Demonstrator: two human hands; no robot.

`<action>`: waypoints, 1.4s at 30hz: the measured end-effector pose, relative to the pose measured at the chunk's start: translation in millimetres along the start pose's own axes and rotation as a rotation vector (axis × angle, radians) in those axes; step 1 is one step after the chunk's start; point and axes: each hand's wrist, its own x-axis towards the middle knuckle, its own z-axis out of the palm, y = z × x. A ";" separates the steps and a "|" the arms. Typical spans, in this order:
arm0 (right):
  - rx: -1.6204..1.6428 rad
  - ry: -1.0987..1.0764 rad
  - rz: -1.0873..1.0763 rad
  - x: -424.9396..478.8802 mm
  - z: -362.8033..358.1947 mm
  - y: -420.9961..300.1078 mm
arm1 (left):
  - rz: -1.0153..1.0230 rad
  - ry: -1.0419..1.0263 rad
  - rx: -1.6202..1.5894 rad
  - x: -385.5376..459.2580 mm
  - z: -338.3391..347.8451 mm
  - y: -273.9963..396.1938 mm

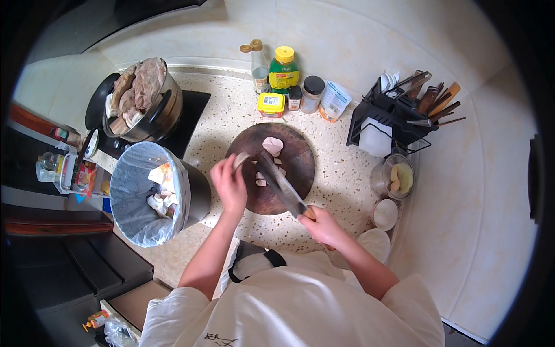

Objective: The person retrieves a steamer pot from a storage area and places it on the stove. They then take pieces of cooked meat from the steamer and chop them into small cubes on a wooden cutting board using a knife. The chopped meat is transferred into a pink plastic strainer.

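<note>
My right hand (321,224) is closed around the wooden handle of a cleaver (279,182), whose broad blade slants over a round, dark wooden chopping board (299,173). A pale slice (239,161) is pinched in my left hand (230,184) at the board's left edge; whether it is meat or fat I cannot tell. A larger pale pink meat piece (272,146) lies near the top of the board. Several small cut pieces (260,182) lie beside and partly behind the blade.
Left of the board stands a lined bin (147,195) with scraps. A pot (162,115) heaped with meat is on the black cooktop (197,112). Seasoning containers, including a yellow-lidded green jar (284,73), line the wall. A black utensil rack (386,112), a clear container (396,178) and bowls stand right.
</note>
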 end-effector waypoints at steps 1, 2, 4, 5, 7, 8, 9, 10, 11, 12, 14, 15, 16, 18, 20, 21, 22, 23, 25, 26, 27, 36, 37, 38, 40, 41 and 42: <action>-0.043 -0.026 -0.052 2.6 3.8 0.5 | -0.099 0.078 -0.027 -12.5 -8.8 0.0; -0.079 -0.059 -0.103 7.3 8.1 0.5 | -0.087 0.068 0.017 -23.2 -17.4 -1.3; -0.217 -0.102 -0.179 17.5 13.9 1.0 | -0.083 0.021 0.044 -39.2 -28.3 -5.5; -0.215 -0.056 -0.196 22.0 14.2 1.7 | -0.053 -0.007 0.039 -45.2 -30.5 -7.5; -0.283 0.029 -0.170 30.6 12.8 2.1 | 0.029 -0.075 0.052 -53.4 -27.3 -10.0; -0.283 0.035 -0.157 36.1 7.6 1.6 | 0.077 -0.129 0.040 -56.6 -24.1 -10.5; -0.273 0.081 -0.202 38.5 3.5 1.4 | 0.129 -0.185 0.030 -59.4 -19.7 -10.1; -0.271 0.120 -0.220 40.9 0.3 0.2 | 0.177 -0.259 0.054 -62.1 -16.5 -9.3; -0.291 0.158 -0.215 42.0 -2.5 -1.4 | 0.225 -0.326 0.077 -64.0 -13.8 -8.7; -0.298 0.147 -0.236 40.7 -4.5 -2.9 | 0.217 -0.393 0.096 -66.3 -12.0 -7.5; -0.357 0.121 -0.215 35.8 -7.3 -6.7 | 0.236 -0.432 0.063 -68.8 -15.2 -8.5; -0.352 0.113 -0.232 31.4 -6.4 -8.4 | 0.245 -0.457 0.050 -69.4 -18.2 -9.9; -0.364 0.110 -0.230 25.5 -3.9 -9.6 | 0.277 -0.486 0.079 -69.9 -23.1 -12.2; -0.399 0.088 -0.250 17.0 -1.4 -12.8 | 0.352 -0.499 0.026 -68.3 -29.4 -18.4; -0.448 0.052 -0.288 12.2 -0.5 -15.8 | 0.367 -0.481 -0.043 -68.9 -29.7 -22.2; -0.472 0.048 -0.294 11.6 -0.5 -17.4 | 0.358 -0.481 -0.039 -70.2 -28.6 -23.3; -0.497 0.044 -0.300 11.9 -1.2 -19.1 | 0.342 -0.469 -0.047 -72.1 -25.5 -23.1; -0.535 0.039 -0.303 12.7 -2.2 -20.8 | 0.324 -0.472 -0.049 -74.0 -22.7 -22.8; -0.569 0.027 -0.325 14.1 -4.9 -24.0 | 0.301 -0.462 -0.042 -77.1 -18.1 -22.1; -0.615 0.016 -0.313 14.8 -6.1 -25.6 | 0.281 -0.464 -0.037 -77.8 -16.4 -21.9; -0.614 0.009 -0.327 14.5 -7.3 -27.0 | 0.287 -0.462 -0.025 -78.2 -15.4 -21.8; -0.655 0.029 -0.377 7.9 -10.0 -31.5 | 0.231 -0.494 0.014 -79.8 -10.7 -22.0; -0.657 0.025 -0.369 10.5 -9.0 -30.8 | 0.240 -0.480 0.002 -80.7 -9.5 -22.7; -0.669 0.021 -0.357 13.3 -7.8 -29.6 | 0.235 -0.475 -0.005 -82.1 -8.6 -23.4; -0.669 0.001 -0.360 25.5 0.4 -28.3 | 0.216 -0.466 -0.027 -84.7 -7.1 -25.0; -0.674 -0.002 -0.378 33.4 5.8 -28.0 | 0.204 -0.460 -0.044 -85.6 -6.0 -25.6; -0.671 0.013 -0.377 39.9 10.8 -27.1 | 0.191 -0.459 -0.060 -86.5 -5.1 -26.2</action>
